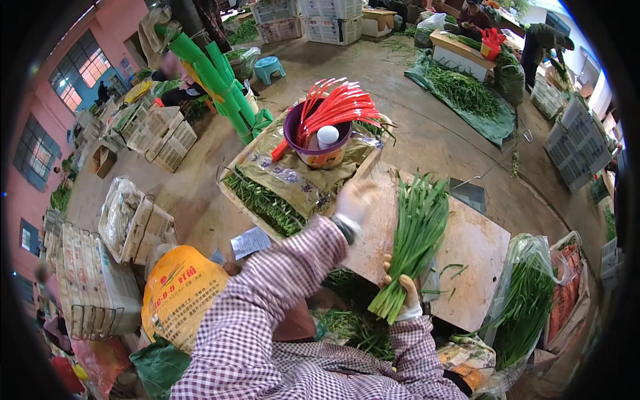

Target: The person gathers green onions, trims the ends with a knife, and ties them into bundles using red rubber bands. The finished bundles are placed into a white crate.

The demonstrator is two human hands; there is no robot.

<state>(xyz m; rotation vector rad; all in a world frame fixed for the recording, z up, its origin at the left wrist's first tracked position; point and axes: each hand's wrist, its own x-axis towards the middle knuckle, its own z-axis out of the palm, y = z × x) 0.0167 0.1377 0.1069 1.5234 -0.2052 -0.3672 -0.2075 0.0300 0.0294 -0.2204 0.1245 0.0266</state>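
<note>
The right hand (402, 293), in a pale glove below a checked sleeve, was clenched around the cut stem end of a bundle of green chives (417, 233), which lay fanned across a worn, stained wooden board (477, 250), its leaf tips reaching toward the board's far edge. The left hand (355, 202), also gloved, was raised over the board's left edge just beside the bundle; it was blurred, so whether it gripped anything could not be told, though it seemed loosely curled. Bare board lay open to the right of the chives, with a few stray leaves on it. Just beyond the left hand stood a shallow wooden crate (230, 193) lined with crinkled printed plastic and holding more chives, and on it a round purple plastic bowl (320, 147) bristling with thin red ties (337, 107). A clear plastic bag of long greens (527, 293) slumped at the board's right edge, and a yellow woven sack (180, 290) sat near the left elbow. Beyond the crate the smooth concrete floor (400, 107) opened wide toward green tubes (223, 83) and white slatted crates (163, 133).
</note>
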